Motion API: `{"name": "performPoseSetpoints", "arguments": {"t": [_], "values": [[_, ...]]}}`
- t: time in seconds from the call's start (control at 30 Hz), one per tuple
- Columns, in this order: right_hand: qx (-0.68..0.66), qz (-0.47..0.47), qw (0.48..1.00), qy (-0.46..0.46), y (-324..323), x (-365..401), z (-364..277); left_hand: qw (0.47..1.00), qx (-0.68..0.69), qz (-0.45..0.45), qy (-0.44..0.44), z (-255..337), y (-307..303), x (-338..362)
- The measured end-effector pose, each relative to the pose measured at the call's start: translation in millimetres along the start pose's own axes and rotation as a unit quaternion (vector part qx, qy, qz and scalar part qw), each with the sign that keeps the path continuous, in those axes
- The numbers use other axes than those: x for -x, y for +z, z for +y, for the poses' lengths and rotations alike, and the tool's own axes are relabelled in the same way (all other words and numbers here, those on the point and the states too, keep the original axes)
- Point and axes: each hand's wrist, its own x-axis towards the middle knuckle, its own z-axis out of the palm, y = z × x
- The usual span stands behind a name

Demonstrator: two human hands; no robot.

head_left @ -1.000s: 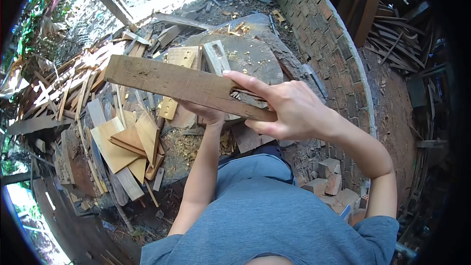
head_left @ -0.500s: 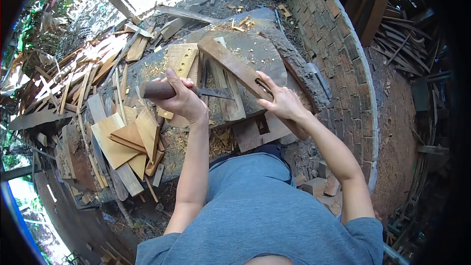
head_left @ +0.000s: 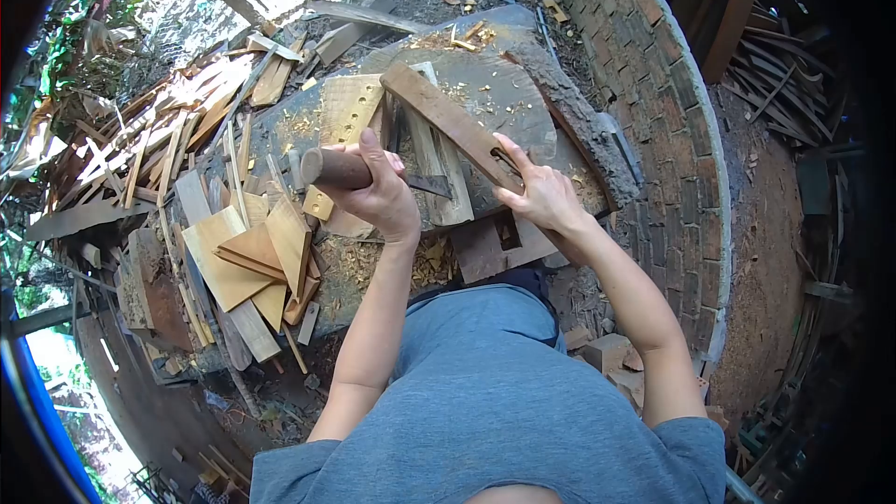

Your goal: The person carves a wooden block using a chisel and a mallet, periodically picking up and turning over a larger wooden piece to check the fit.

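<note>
My left hand [head_left: 381, 201] is wrapped around the round wooden handle of a chisel [head_left: 341, 169]. Its flat, dark blade points to the right, and the tip overlaps a pale grooved wood block [head_left: 437, 159]. With my right hand [head_left: 549, 198] I grip a long brown wooden bar [head_left: 442, 118] near its lower end, thumb and index finger on either side of a dark slot cut into it. The bar lies slanted across the grooved block. To the left is a light board with a row of holes [head_left: 353, 117].
Beneath these pieces is a broad tree-stump bench [head_left: 523, 121] strewn with shavings. Cut boards [head_left: 233, 261] are stacked at the left, with wood scraps [head_left: 177, 140] heaped beyond. A curved brick wall [head_left: 653, 112] runs along the right.
My left hand has shifted slightly right, and the chisel's handle end has swung right and tipped more towards me. My right hand keeps its hold on the bar. The view has shifted a little.
</note>
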Motion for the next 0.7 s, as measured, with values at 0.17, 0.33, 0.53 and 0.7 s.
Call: {"name": "performPoseSetpoints", "arguments": {"t": [0.17,0.33,0.53,0.7], "values": [[-0.124,-0.017,0.992,-0.011,-7.6,-7.0,6.9,0.996,-0.065,-0.066,0.013,-2.6,-0.3,23.4],[-0.267,0.062,0.953,-0.130,-99.5,31.1,-74.8,0.981,-0.178,-0.073,0.040,-10.5,2.1,39.7],[-0.141,0.116,0.915,-0.360,-140.0,80.6,-101.6,0.974,-0.138,-0.098,0.148,-31.6,0.7,41.7],[0.159,-0.002,0.980,-0.117,-168.6,102.4,-124.1,0.984,-0.074,-0.125,0.104,-25.9,-2.7,40.9]]}}
